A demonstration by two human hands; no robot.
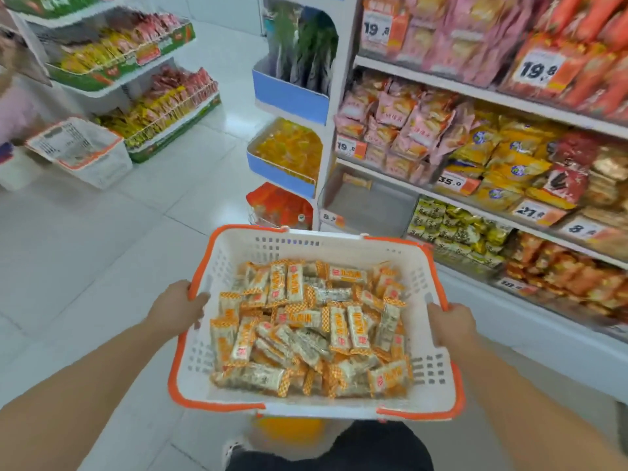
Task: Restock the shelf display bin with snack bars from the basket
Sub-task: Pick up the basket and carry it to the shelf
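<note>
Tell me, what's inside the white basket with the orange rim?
The basket holds a loose heap of snack bars in orange-and-white wrappers, gripped by the left hand and right hand. The pile covers the basket's floor and any bars underneath.

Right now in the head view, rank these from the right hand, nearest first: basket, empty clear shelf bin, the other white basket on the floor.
1. basket: gripped by the right hand.
2. empty clear shelf bin: ahead, on the shelf.
3. other white basket: far left, across the aisle.

Brightly, evenly lit; soft glare on the floor tiles [102, 232]; motion-blurred shelves [509, 107] at right; wide-angle bending near edges.
</note>
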